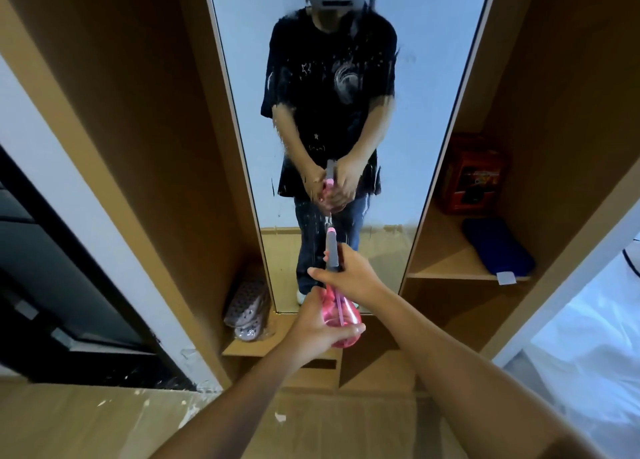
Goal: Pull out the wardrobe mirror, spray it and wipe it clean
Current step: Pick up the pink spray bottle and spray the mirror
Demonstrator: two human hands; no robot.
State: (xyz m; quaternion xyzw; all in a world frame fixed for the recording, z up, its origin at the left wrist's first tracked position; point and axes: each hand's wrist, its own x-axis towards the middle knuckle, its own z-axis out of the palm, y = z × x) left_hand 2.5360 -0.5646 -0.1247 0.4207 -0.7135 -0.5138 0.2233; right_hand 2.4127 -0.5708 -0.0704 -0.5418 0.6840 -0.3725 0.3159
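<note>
We hold the pink spray bottle [341, 315] just in front of the wardrobe mirror [433, 88], its nozzle aimed at the lower part of the glass. Our left hand [317, 330] cups the round belly of the bottle from below, fingers curled round it, while our right hand [353, 275] grips the grey spray head above. The mirror stands upright, its glass streaked and spotted with droplets. Left of the mirror, a pair of pink slippers [247, 306] sits at its base. Right of the mirror, a shelf [443, 254] carries a blue cloth [498, 247] and an orange box [472, 174].
</note>
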